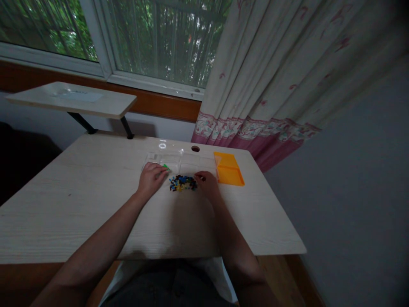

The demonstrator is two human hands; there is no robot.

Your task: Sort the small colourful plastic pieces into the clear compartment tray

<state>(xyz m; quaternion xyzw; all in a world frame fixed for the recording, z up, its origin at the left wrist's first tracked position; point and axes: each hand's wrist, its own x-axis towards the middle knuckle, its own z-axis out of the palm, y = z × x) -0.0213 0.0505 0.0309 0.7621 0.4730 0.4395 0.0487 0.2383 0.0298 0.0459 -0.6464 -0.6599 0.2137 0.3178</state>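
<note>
A small heap of mixed little pieces (182, 182), mostly blue, black and yellow and perhaps toy bricks, lies on the pale wooden table. My left hand (149, 177) is at the heap's upper left, its fingers pinched on a small green piece (165, 166). At the heap's right edge is my right hand (207, 182), fingertips drawn together; whatever they hold is too small to make out. Just behind the heap sits a clear divided tray (189, 158), partly covered by my hands. An orange two-part tray (229, 169) lies right of my right hand.
The table (96, 204) has a round cable hole (195, 149) near its back edge. A raised shelf (105, 102) on black legs stands at the back left, with something clear and flat on it. A floral curtain (255, 85) hangs behind the right side.
</note>
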